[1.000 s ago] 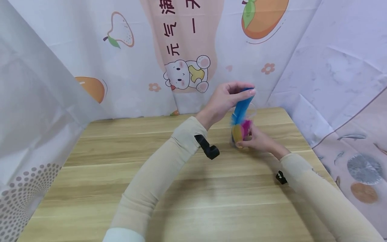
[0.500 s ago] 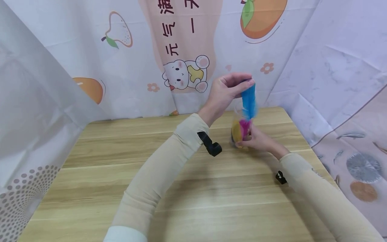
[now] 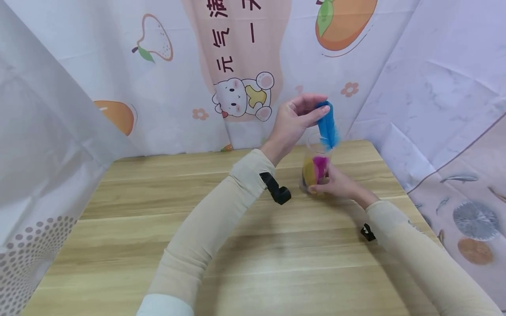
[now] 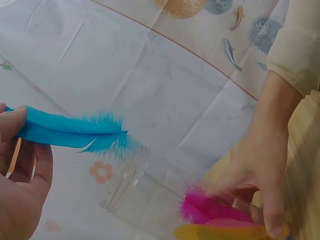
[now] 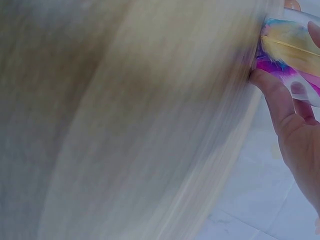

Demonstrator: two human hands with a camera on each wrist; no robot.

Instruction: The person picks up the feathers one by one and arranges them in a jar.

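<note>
My left hand [image 3: 294,120] pinches a blue feather [image 3: 327,127] by its upper end, and the fluffy end hangs down just over the mouth of a clear jar [image 3: 316,151]. In the left wrist view the blue feather [image 4: 75,131] lies across the gap between that hand and the jar's rim. My right hand [image 3: 336,182] grips the lower part of the jar, which stands on the table. Through its wall show a yellow feather [image 3: 309,171] and a magenta feather [image 3: 320,166]. In the right wrist view a yellow feather [image 5: 290,50] shows inside the jar, with bluish fluff near it.
The wooden table [image 3: 158,228] stretches out to the left and front of the jar. A printed curtain [image 3: 174,105] hangs behind the table, and another patterned cloth [image 3: 454,175] borders its right side. Black wrist mounts [image 3: 276,191] sit on the sleeves.
My left hand has risen and shifted slightly right with the blue feather, which now hangs higher, at the right side of the jar's mouth. The right hand and jar have stayed put.
</note>
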